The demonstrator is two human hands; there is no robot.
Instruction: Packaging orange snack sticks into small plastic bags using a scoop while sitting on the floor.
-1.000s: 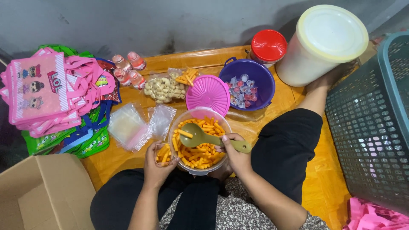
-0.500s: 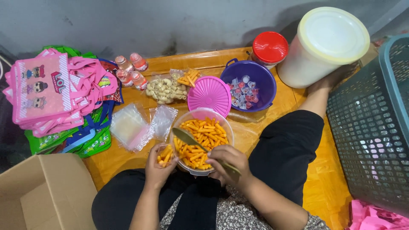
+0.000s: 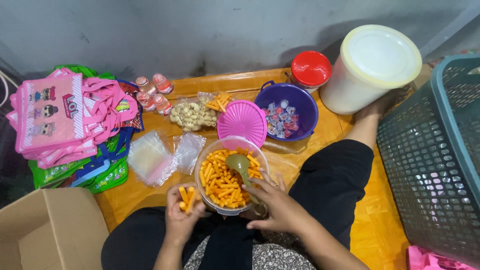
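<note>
Right hand (image 3: 280, 205) grips green scoop (image 3: 241, 167), handle toward body, bowl in orange-snack tub (image 3: 231, 181); left hand (image 3: 184, 216) pinches filled bag (image 3: 187, 198) just left.

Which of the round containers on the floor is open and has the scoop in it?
The clear tub of orange sticks, nearest the right hand; the green scoop sits inside it.

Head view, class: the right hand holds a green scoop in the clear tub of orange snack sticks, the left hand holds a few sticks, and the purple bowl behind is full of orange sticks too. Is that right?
Not quite. The head view shows the purple bowl holding small wrapped jelly cups, not orange sticks. The rest stands: the right hand holds the green scoop in the clear tub of orange snack sticks, and the left hand holds a few.
</note>
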